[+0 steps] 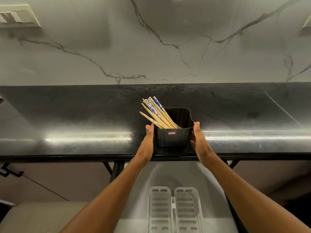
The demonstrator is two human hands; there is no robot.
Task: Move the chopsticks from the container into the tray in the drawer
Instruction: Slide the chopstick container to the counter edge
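Observation:
A black square container (pixel 173 137) stands on the dark countertop (pixel 84 118) near its front edge. Several wooden chopsticks (pixel 155 113) with blue-and-white patterned ends lean to its back left corner and stick out above the rim. My left hand (pixel 149 140) lies flat against the container's left wall, thumb up by the rim. Against the right wall my right hand (pixel 199 140) rests with its fingers straight. Below the counter, a white slotted tray (pixel 175 211) with two long compartments lies in the open drawer (pixel 134 222).
A marble-patterned wall (pixel 151 47) rises behind the counter, with a switch plate (pixel 18 16) at the upper left. A dark cabinet handle (pixel 10 171) shows at the lower left, and black frame bars (pixel 116 169) run under the counter edge.

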